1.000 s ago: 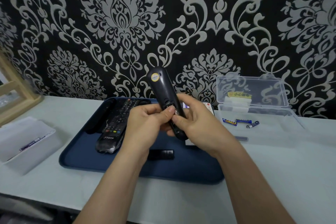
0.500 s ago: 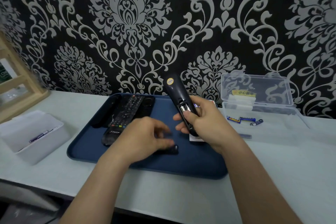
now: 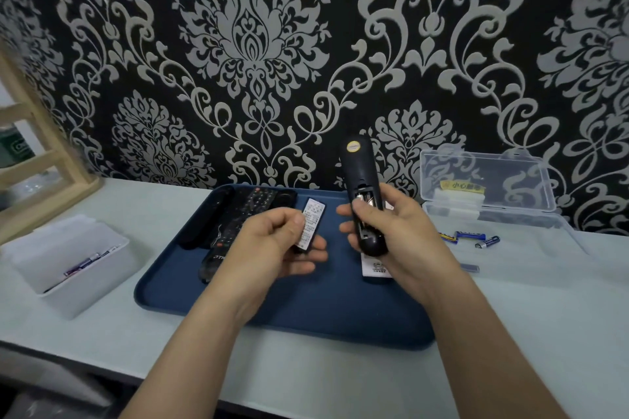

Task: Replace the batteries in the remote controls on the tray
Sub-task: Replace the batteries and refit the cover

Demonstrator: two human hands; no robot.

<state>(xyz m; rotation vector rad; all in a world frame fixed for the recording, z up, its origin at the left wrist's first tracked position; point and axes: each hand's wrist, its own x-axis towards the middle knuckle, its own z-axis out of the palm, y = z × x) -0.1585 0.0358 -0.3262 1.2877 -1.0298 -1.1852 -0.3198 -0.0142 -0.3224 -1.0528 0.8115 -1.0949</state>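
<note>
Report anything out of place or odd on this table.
One battery lies alone on the table, apart from the batteries near the clear box. The remote in the right hand has its battery bay uncovered.

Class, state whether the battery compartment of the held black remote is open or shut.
Open: the black remote in the right hand shows an uncovered recess holding metallic batteries.

The remote (image 3: 360, 194) in my right grip (image 3: 391, 231) is dark plastic with a dull sheen, a glossy gold sticker (image 3: 353, 147) near its top and bare metal glinting in its open back. The cover (image 3: 308, 230) in my left grip (image 3: 272, 245) carries a white printed paper label. The tray (image 3: 306, 309) looks matt blue plastic. The box (image 3: 486, 194) at the counter's back right edge is clear glossy plastic; the bin (image 3: 68, 269) at the left edge is frosted. The counter (image 3: 340, 367) is smooth and pale.
</note>
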